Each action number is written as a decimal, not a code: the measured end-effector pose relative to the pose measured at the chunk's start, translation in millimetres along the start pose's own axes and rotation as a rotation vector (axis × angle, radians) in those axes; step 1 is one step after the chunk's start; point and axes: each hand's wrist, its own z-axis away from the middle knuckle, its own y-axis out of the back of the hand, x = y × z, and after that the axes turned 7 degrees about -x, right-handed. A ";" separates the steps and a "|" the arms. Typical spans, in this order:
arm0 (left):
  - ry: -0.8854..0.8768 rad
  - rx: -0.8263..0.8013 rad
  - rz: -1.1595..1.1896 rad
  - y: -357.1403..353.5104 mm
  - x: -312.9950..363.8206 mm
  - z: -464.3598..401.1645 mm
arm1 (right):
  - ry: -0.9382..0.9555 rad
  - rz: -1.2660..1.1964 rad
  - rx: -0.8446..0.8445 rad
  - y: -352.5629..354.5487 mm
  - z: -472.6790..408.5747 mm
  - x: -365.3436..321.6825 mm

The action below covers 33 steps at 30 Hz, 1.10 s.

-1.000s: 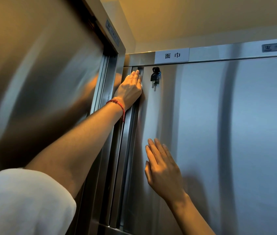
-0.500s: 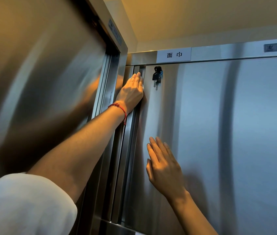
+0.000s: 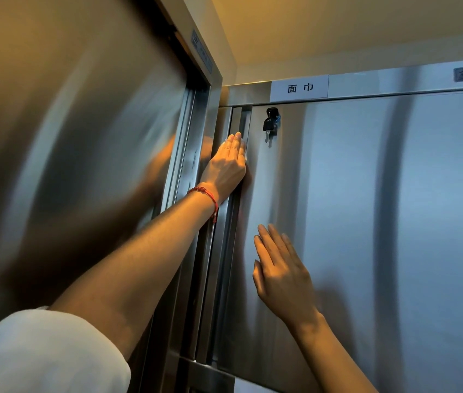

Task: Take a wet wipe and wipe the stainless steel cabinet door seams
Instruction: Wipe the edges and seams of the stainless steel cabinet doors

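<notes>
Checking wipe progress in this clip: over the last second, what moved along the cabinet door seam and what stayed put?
The left hand, pressing a wet wipe of which only a sliver shows at the fingers, slid down the vertical door seam, away from the seam's top and the key. Nothing was taken up or released. The right hand stayed flat on the cabinet door, and the key stayed in its lock.

Single head-worn view, tilted upward, close to the steel cabinet door [image 3: 366,222], ceiling [image 3: 338,24] at top
</notes>
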 end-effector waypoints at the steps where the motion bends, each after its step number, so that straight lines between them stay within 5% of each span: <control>1: 0.001 0.002 -0.003 -0.3 0.8 1.5 | -0.001 -0.001 -0.002 0.3 0.1 0.0; 33: -0.026 0.015 -0.047 -12.3 28.9 49.0 | -0.003 -0.012 -0.028 0.2 0.6 0.8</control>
